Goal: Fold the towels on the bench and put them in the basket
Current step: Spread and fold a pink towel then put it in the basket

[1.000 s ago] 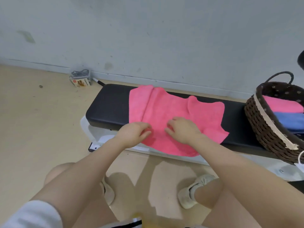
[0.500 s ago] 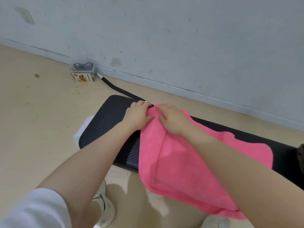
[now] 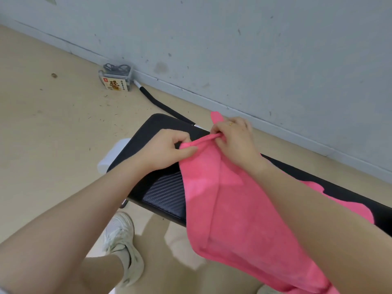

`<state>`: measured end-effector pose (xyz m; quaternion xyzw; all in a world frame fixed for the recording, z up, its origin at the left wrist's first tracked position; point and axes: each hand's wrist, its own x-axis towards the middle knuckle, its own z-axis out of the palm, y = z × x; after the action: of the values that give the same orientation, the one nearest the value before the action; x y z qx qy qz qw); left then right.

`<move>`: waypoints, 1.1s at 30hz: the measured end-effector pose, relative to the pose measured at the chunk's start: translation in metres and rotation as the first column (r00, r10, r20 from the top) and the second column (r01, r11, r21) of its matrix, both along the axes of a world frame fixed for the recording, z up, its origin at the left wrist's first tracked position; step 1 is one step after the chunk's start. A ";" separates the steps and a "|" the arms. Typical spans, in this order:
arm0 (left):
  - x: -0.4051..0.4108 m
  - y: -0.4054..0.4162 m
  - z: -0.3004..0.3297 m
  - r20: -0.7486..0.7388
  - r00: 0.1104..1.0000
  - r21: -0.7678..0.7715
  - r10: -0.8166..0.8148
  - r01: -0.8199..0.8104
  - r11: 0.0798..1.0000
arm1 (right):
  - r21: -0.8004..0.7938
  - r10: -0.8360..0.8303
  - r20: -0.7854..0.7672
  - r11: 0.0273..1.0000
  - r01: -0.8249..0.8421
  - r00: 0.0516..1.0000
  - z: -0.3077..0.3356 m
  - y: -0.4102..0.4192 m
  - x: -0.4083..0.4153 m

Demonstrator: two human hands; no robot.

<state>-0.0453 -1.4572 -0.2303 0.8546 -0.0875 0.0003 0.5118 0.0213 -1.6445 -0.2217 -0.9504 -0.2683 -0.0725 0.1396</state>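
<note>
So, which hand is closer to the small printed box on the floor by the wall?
Left. The left hand grips the pink towel nearer the small printed box; the right hand is farther right.

Count by kind: one pink towel (image 3: 244,213) at centre right of the frame, one black padded bench (image 3: 157,183) running from centre to the right edge, and two hands, the left hand (image 3: 163,152) and the right hand (image 3: 235,141), both near the upper centre. One gold ring (image 3: 231,124) is visible on the right hand. One printed box (image 3: 116,81) stands at the upper left beside one black cable (image 3: 161,105), and one pale sneaker (image 3: 125,247) appears at lower left.
</note>
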 end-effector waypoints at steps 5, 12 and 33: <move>-0.034 0.027 0.014 -0.029 0.999 -0.038 0.025 -0.027 0.999 | -0.132 -0.038 0.072 0.990 0.047 0.997 0.024 0.006 0.003; -0.078 0.066 0.010 -0.120 0.963 0.163 0.239 -0.219 0.962 | -0.301 0.082 0.068 0.952 -0.057 0.994 0.036 0.060 0.001; -0.100 0.085 -0.017 -0.001 0.938 0.409 0.346 -0.315 0.856 | -0.170 0.060 -0.048 0.983 -0.067 0.997 -0.014 0.142 -0.053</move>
<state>-0.1449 -1.3722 -0.2477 0.9431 0.0814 0.0384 0.3200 -0.0312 -1.5022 -0.2359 -0.9512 -0.3006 -0.0245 0.0653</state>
